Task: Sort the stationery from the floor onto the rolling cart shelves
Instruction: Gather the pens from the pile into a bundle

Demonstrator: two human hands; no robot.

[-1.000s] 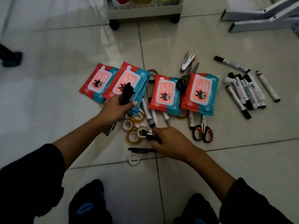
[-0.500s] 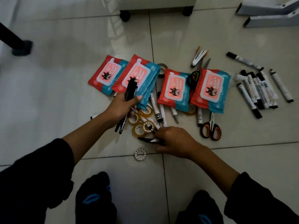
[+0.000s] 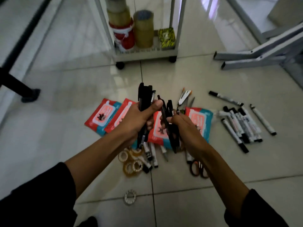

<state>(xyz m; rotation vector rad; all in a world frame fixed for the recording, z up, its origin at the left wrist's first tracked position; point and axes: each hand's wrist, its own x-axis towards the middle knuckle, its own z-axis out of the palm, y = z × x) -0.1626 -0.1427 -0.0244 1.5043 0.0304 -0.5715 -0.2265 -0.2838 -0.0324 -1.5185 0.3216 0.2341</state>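
Left hand (image 3: 137,118) clenches a bundle of black pens (image 3: 145,99); right hand (image 3: 185,128) grasps more black pens (image 3: 170,110), both raised above the floor. The rolling cart's (image 3: 144,54) bottom shelf holds only tape rolls (image 3: 143,28). Wipe packs (image 3: 102,116), markers (image 3: 241,123), scissors (image 3: 197,169) and small tape rolls (image 3: 131,166) lie unsorted, so sorting looks barely underway. No writing is legible.

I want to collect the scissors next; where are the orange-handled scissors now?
In the head view, the orange-handled scissors lie on the floor at lower right of the pile, partly under the right forearm, below the rightmost wipes pack.
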